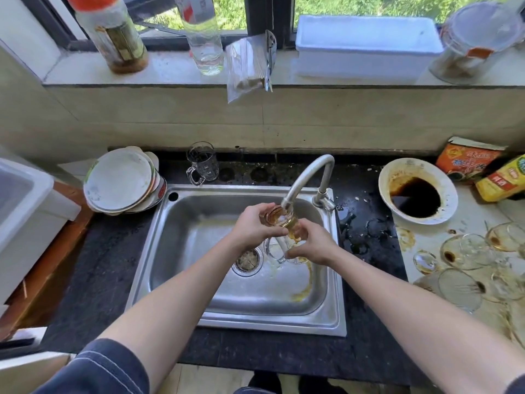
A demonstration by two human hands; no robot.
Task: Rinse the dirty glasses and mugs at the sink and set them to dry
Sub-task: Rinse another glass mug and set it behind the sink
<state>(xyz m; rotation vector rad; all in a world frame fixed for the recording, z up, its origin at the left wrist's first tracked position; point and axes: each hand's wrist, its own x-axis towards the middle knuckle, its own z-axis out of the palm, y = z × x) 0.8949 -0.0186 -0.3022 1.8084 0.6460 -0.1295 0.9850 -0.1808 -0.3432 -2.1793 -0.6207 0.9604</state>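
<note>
1. A slip is judged the chief risk. The glass [284, 220] is wet and held tilted over the sink [270, 322], so a loosened hold could drop it onto the mug [274, 253] lying just beneath it.
2. A chipped rim could follow from a knock, since the glass mouth is just beside the metal faucet [306, 177] spout.
3. The left hand [257, 224] has its grip curled round the mouth end, and the right hand [312, 247] has its grip wrapped round the lower body.
4. The glass is clear, with an amber-brown film inside. A yellowish trail is seen on the sink floor.
5. More stained glasses [460, 251] are left on the tabletop [443, 231] at right.
</note>
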